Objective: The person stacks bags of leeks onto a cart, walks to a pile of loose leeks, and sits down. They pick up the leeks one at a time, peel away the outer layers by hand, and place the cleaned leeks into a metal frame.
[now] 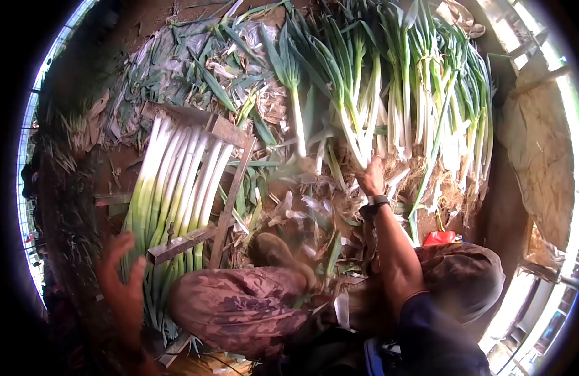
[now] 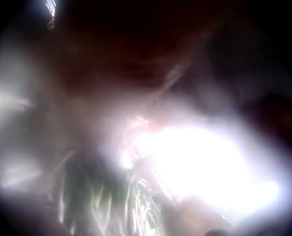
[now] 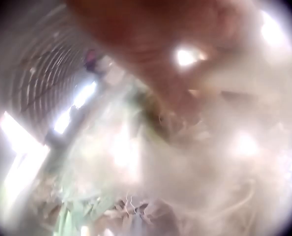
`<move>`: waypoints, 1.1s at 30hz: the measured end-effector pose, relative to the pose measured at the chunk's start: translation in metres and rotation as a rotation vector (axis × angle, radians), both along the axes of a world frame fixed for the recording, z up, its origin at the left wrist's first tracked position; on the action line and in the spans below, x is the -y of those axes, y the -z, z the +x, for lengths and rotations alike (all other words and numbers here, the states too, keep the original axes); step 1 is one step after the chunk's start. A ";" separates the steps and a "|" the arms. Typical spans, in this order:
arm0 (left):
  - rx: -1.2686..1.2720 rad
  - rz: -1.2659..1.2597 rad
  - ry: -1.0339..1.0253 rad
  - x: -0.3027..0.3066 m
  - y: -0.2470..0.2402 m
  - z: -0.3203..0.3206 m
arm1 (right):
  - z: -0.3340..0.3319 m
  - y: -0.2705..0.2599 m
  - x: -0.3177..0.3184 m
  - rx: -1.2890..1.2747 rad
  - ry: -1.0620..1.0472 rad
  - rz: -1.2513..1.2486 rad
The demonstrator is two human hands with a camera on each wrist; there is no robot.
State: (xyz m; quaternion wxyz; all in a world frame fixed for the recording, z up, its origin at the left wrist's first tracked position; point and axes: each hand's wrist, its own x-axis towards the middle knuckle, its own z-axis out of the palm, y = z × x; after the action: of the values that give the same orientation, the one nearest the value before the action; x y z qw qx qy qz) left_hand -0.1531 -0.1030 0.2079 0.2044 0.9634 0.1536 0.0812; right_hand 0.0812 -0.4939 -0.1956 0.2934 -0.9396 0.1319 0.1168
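Fingers: right hand (image 1: 372,177) at root end of 1 leek (image 1: 350,130), hold cannot be told; left hand (image 1: 121,291) empty, fingers spread.
Leek: white shaft, green leaves, in heap (image 1: 405,94) beyond knees; probably best gripped low, leaves unbent. Cleaner-looking leeks (image 1: 170,169) in frame (image 1: 235,200).

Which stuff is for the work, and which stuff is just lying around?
Seems part of the work:
Racked leeks, neatly side by side
Rack around them
Rooty leeks, with the right hand at their root ends
Left hand, by the rack

Probably just lying about:
Loose leaves
Red thing, too small to tell what
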 end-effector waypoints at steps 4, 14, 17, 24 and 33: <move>-0.073 -0.092 0.095 0.056 -0.027 -0.005 | 0.024 -0.048 0.012 -0.206 -0.182 -0.133; -0.150 -0.616 0.362 0.173 0.069 0.029 | 0.096 -0.113 -0.029 0.121 -0.325 -0.241; -0.088 -0.635 0.391 0.189 0.103 0.049 | 0.103 -0.059 -0.060 0.286 -0.402 -0.288; -0.140 -0.705 0.309 0.181 0.138 0.054 | 0.110 -0.024 -0.071 0.288 -0.477 -0.387; -0.112 -0.583 0.283 0.181 0.146 0.058 | 0.078 0.001 -0.177 0.116 -0.378 -0.149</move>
State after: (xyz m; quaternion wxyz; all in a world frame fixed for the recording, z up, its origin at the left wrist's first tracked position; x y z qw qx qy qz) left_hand -0.0952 -0.2837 0.0617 0.4722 0.8790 0.0461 -0.0483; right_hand 0.1595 -0.3172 -0.1962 0.2028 -0.9719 -0.0555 0.1056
